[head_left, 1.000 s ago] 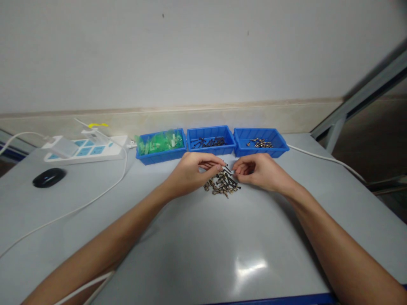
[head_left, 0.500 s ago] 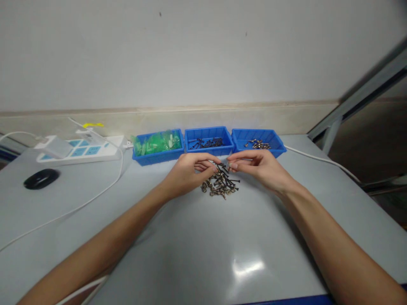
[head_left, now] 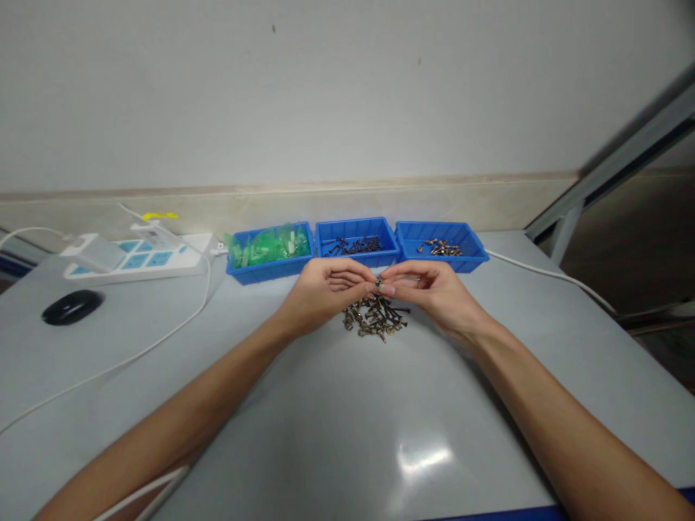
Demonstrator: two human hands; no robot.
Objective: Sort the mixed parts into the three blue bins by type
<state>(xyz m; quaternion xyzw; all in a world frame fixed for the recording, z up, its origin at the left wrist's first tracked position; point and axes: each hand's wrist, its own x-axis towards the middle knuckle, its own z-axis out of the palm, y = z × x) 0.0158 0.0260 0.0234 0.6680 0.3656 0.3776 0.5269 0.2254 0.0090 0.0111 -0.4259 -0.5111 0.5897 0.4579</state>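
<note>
My left hand (head_left: pixel 337 291) and my right hand (head_left: pixel 426 288) meet fingertip to fingertip above a pile of mixed screws (head_left: pixel 374 318) on the table. Both are closed in a pinch, and a tiny dark bit shows between the fingertips, too small to name. The pile holds dark long screws and shorter brassy ones. Just behind my hands stands a blue bin (head_left: pixel 355 257) with dark screws (head_left: pixel 365 245) in it. A second blue bin (head_left: pixel 471 250), to its right, contains shiny short screws (head_left: pixel 444 248).
A third blue bin (head_left: pixel 271 271) on the left holds green and clear plastic pieces (head_left: pixel 271 244). Farther left are a white power strip (head_left: pixel 146 264) with plugged-in adapters, a black mouse (head_left: pixel 72 307) and a white cable (head_left: pixel 146 352). A wall rises behind the bins.
My right hand has moved left, closing the gap, so the fingertips of both hands now meet over the pile. My left hand has stayed nearly in place.
</note>
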